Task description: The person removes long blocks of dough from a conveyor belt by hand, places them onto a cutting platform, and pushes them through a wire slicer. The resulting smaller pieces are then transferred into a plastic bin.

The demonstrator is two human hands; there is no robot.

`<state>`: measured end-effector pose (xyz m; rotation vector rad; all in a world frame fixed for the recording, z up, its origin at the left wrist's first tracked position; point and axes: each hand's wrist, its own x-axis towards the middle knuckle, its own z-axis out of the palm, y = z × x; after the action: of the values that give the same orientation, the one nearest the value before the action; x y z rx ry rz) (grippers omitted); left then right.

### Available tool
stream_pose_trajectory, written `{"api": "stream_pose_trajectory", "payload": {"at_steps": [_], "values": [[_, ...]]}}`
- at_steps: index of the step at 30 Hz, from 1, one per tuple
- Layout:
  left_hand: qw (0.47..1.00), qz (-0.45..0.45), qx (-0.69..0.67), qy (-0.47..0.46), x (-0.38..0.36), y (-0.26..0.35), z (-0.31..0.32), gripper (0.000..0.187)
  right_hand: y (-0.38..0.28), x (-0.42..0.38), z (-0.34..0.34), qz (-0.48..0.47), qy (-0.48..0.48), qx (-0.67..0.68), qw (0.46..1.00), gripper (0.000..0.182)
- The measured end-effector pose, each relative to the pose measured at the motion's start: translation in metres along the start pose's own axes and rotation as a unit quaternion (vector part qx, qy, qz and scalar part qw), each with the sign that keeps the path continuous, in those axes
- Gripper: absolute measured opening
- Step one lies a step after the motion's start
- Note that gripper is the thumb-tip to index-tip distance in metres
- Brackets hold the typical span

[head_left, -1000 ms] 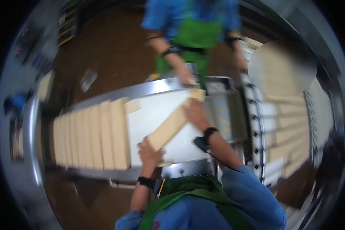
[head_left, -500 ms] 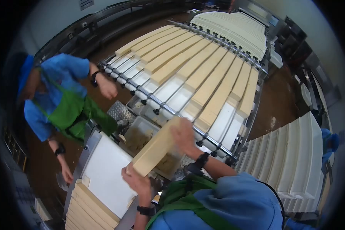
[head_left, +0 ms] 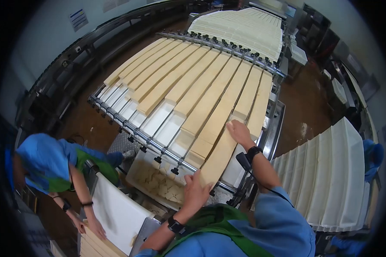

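In my head view, I have one long pale block (head_left: 221,159) over the near right part of the laned bed (head_left: 155,122), slanting between both hands. The fingers of my right hand (head_left: 241,132) close on its far end, and those of my left hand (head_left: 195,190) close around its near end, beside the metal rail (head_left: 165,150). The neighbouring blocks (head_left: 208,100) lie lengthwise in their lanes. I judge that the step in hand is the laying of this block into a lane. Whether its underside already touches the bed, I cannot tell. From here, the move seems to call for straight alignment with the lane and an even lowering, with the left fingers kept clear of the rail. At the lower left, a co-worker (head_left: 47,160) bends with both hands on other blocks by the white table (head_left: 116,203).
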<state>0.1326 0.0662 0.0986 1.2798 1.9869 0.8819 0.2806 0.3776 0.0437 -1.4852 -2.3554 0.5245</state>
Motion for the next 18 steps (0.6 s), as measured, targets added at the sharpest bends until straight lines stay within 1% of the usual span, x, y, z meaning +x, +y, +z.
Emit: {"api": "stream_pose_trajectory", "payload": {"at_steps": [1,3,4,6,7,9,10,12,13,15,16,18], "values": [[1.000,0.000,0.003,-0.001,0.006,0.001,0.002,0.068,0.002,0.004,0.001,0.001,0.001,0.002,1.000,0.051],[0.999,-0.001,0.000,-0.036,0.015,0.003,0.003,0.065,0.005,0.013,0.007,-0.002,-0.024,-0.078,0.997,0.057],[0.999,-0.004,0.001,-0.037,0.018,0.004,0.003,0.065,0.008,0.015,0.011,-0.001,-0.027,-0.077,0.997,0.057],[0.997,-0.044,-0.023,-0.062,0.022,0.006,0.000,0.064,0.008,0.018,0.014,-0.015,0.005,-0.117,0.993,0.057],[0.997,-0.046,-0.021,-0.063,0.023,0.004,0.001,0.064,0.006,0.018,0.014,-0.014,0.003,-0.115,0.993,0.057],[0.999,-0.023,-0.013,-0.023,0.024,-0.004,0.005,0.065,0.001,0.012,0.009,-0.008,0.010,-0.106,0.994,0.051],[0.999,-0.024,-0.012,-0.023,0.026,-0.004,0.007,0.065,-0.004,0.007,0.005,-0.008,0.009,-0.105,0.994,0.051],[0.998,-0.065,-0.016,0.000,0.029,-0.003,0.011,0.066,-0.011,-0.006,0.002,-0.067,0.188,-0.128,0.972,0.050],[0.997,-0.069,-0.017,-0.001,0.032,-0.001,0.014,0.066,-0.012,-0.012,0.003,-0.067,0.184,-0.128,0.972,0.050],[0.993,-0.108,-0.053,0.013,0.045,0.002,0.021,0.066,-0.015,-0.024,0.004,-0.011,0.182,-0.154,0.971,0.055],[0.993,-0.109,-0.054,0.013,0.049,-0.003,0.029,0.066,-0.018,-0.033,0.005,-0.011,0.181,-0.155,0.971,0.055],[0.991,-0.063,-0.100,0.064,0.057,-0.012,0.045,0.065,-0.025,-0.058,0.011,-0.042,0.137,-0.124,0.982,0.060]]}}
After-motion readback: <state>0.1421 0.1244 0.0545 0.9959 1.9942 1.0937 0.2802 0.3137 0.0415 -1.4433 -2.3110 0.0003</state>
